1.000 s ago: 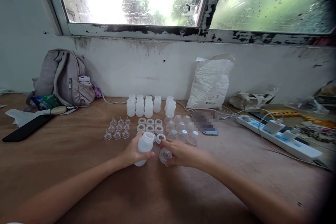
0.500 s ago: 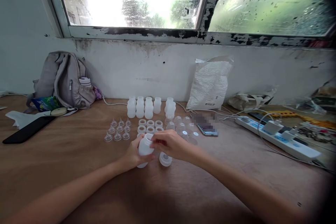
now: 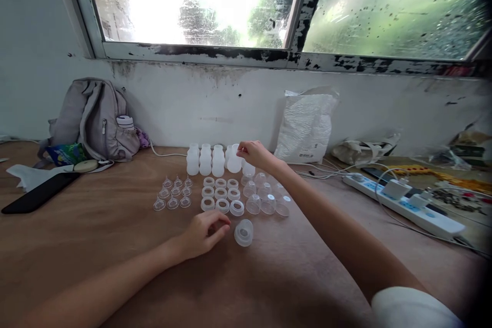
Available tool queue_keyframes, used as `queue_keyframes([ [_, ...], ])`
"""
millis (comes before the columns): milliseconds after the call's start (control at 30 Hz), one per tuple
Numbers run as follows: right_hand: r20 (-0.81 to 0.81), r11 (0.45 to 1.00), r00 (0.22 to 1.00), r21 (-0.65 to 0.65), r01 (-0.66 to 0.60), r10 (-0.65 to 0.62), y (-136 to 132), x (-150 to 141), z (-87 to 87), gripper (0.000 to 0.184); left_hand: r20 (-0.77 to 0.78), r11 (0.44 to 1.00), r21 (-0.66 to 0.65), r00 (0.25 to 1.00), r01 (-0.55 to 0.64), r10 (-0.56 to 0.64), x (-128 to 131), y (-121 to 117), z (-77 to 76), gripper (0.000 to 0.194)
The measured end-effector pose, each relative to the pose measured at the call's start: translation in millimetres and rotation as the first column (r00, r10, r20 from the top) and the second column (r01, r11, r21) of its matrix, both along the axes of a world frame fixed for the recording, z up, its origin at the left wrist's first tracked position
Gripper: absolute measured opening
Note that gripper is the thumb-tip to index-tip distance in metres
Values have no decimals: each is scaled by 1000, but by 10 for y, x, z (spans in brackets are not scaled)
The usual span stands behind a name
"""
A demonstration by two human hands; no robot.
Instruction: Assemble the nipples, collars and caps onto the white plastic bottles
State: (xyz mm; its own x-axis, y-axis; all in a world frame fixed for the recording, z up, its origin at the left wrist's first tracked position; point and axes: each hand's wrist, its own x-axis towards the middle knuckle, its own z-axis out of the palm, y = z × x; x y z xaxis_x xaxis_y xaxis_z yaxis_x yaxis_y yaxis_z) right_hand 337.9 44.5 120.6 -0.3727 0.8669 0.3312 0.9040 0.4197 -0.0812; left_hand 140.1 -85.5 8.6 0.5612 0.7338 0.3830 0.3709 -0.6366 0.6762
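At the back of the table my right hand grips a frosted white baby bottle by its upper part, among the rows of standing bottles. Nearer to me, my left hand rests with fingers apart and slightly curled, holding nothing. Just right of it lies a clear cap assembly with a ring. In front of the bottles are rows of white collar rings, with clear nipples to their left and clear dome caps to their right.
A grey backpack leans on the wall at left, near a black flat object. A white plastic bag stands at the back. At right lie a power strip with cables and a beige pouch.
The bottle passed from my left hand to my right, which carried it to the back row. My left hand opened and stayed near the front. The cap assembly was set down on the table.
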Motion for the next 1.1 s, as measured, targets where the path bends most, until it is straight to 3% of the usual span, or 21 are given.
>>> queue_keyframes([
  [167,52,997,998,-62,44,-40,310,-62,-232,17,-160,974,189,983,123,-93,-6,-40,-3,20],
  [400,93,991,993,-109,82,-72,490,-103,-421,19,-236,946,261,963,192,-131,-5,-47,-5,22],
  [833,46,992,996,-103,78,-73,468,-70,-432,24,-222,950,265,969,167,-109,10,-47,-3,22],
  [967,11,996,998,-65,63,-62,289,-53,-339,26,-219,948,272,970,165,-106,16,-43,-11,22],
  [1100,-23,997,998,-38,-65,64,-308,-22,-353,31,-234,950,277,969,145,-79,23,-32,-49,20],
])
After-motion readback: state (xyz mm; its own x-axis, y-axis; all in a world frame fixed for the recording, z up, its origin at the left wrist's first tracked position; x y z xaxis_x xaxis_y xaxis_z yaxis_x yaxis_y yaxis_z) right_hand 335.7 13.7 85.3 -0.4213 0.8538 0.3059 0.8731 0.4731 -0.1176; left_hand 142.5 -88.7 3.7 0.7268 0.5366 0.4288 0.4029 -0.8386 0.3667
